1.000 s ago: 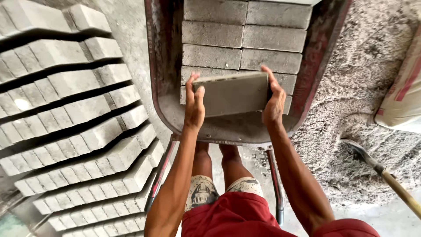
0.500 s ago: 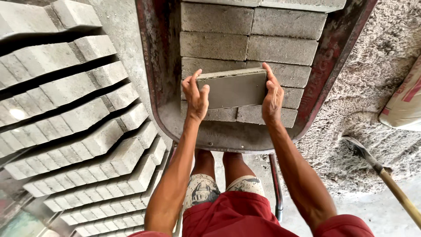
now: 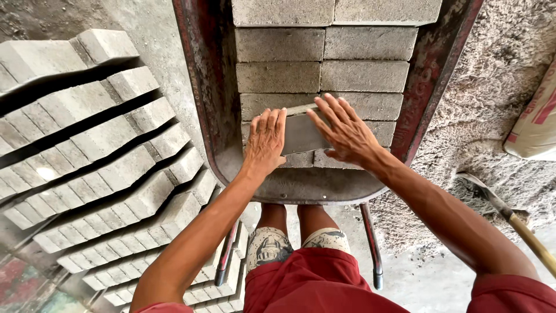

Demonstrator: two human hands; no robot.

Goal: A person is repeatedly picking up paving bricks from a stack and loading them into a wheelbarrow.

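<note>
A grey concrete block [image 3: 301,132] stands on edge, tilted, in the near end of a red wheelbarrow [image 3: 205,98]. My left hand [image 3: 265,141] lies flat against the block's left side, fingers together. My right hand [image 3: 345,131] presses on its right top edge with fingers spread. Behind the block, rows of the same grey blocks [image 3: 324,61] are stacked flat in the barrow tray.
Rows of grey concrete blocks [image 3: 98,168] lie on edge on the ground at my left. A mound of grey sand [image 3: 498,75] fills the right, with a shovel [image 3: 509,217] and a white sack [image 3: 536,124]. The barrow handles [image 3: 370,243] flank my legs.
The block was held up between both hands over the barrow; it has come down onto the stacked blocks, and my hands now press on it from the sides and top.
</note>
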